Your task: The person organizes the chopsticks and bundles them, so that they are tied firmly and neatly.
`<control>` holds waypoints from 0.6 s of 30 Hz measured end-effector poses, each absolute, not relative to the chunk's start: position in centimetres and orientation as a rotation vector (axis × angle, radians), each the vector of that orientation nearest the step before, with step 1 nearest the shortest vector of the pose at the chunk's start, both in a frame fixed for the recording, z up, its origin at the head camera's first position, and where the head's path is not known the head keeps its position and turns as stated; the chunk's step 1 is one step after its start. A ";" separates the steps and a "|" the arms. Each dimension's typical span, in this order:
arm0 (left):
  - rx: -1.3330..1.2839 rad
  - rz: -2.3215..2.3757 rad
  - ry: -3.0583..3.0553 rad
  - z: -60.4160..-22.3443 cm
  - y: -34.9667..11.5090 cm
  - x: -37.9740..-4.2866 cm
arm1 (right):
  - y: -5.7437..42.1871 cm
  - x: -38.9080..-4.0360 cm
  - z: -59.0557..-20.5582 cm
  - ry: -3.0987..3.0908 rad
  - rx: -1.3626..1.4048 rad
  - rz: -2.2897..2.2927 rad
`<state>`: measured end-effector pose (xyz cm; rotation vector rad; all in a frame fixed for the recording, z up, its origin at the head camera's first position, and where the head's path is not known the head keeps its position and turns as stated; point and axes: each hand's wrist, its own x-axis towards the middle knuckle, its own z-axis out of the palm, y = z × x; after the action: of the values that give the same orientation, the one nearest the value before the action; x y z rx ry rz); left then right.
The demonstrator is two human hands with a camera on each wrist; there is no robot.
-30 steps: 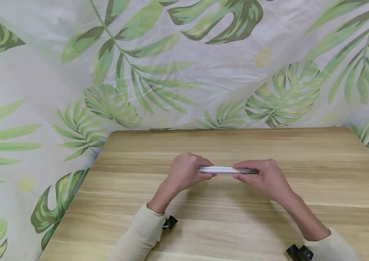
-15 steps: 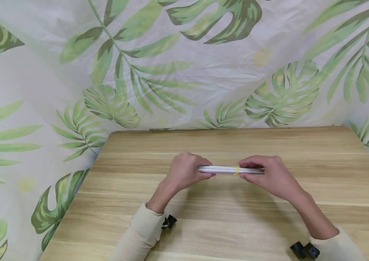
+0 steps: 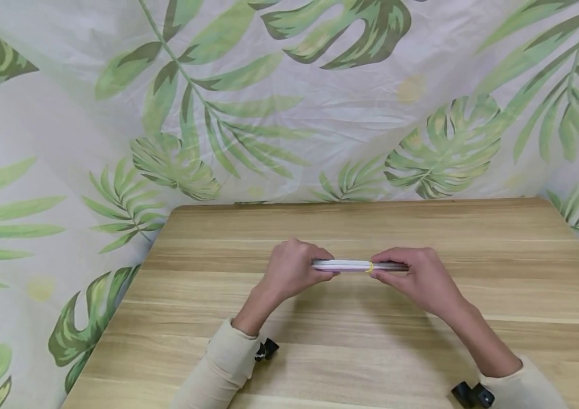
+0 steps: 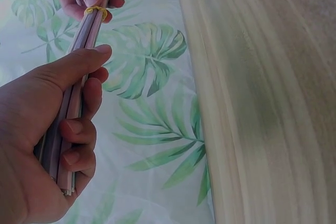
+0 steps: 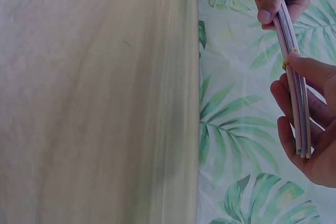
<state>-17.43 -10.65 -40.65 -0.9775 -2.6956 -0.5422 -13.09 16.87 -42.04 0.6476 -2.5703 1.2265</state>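
Note:
A bundle of thin, pale, pencil-like sticks (image 3: pixel 342 265) is held level above the table between both hands. My left hand (image 3: pixel 289 270) grips its left part, with fingers curled round it in the left wrist view. A yellow rubber band (image 4: pixel 96 10) circles the bundle right of the middle. My right hand (image 3: pixel 424 278) holds the right part, thumb and fingertips at the band. In the right wrist view, the stick ends (image 5: pixel 303 153) show near the right palm. The exact kind of stick is not clear.
A wood-grain table (image 3: pixel 320 369) lies beneath the hands. Behind it hangs a pale cloth with green leaves (image 3: pixel 350 113). Black wrist cameras (image 3: pixel 472 395) sit by both light sleeves (image 3: pixel 220 363).
My right hand shifted right along the bundle, uncovering the yellow rubber band, then moved slightly back left. My left hand has stayed nearly still.

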 end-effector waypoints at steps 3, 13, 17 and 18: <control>-0.964 -0.541 -2.708 -40.8 -10.5 -17.4 | 16.7 -13.1 -42.3 -2.548 0.639 1.180; -0.949 -0.547 -2.709 -40.8 -10.5 -17.4 | 16.3 -13.1 -42.7 -2.454 0.685 1.125; -0.963 -0.542 -2.700 -40.9 -10.3 -17.4 | 16.1 -13.0 -42.6 -2.487 0.677 1.130; -0.968 -0.538 -2.698 -41.0 -10.2 -17.5 | 16.1 -13.0 -42.6 -2.503 0.673 1.136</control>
<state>-17.47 -10.24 -41.00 -0.9680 -2.6976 -0.5383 -12.98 16.12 -42.58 0.6729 -2.5027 1.1360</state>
